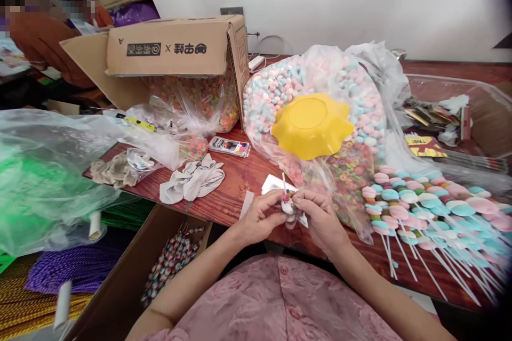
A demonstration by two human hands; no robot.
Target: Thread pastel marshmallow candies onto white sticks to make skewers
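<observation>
In front of my chest, my left hand (pixel 262 217) and my right hand (pixel 320 217) meet at the table edge, fingers closed in a pinch. Between their fingertips is a small white piece (pixel 287 205) with multicoloured bits on top and a thin white stick pointing up. My fingers partly cover it, so its exact kind is unclear. A flat white object (pixel 274 183) lies on the table just behind the hands. To the right are pink, blue and white candy skewers (pixel 424 205) on white sticks, piled together.
An upturned yellow bowl (pixel 312 125) rests on a clear bag of pastel candies (pixel 370 122). Left of it stand an open cardboard box (pixel 168 45), a flat pack (pixel 229 146), grey cloth (pixel 194 178) and a yellow cutter (pixel 138 123). Another person (pixel 48 45) sits at far left.
</observation>
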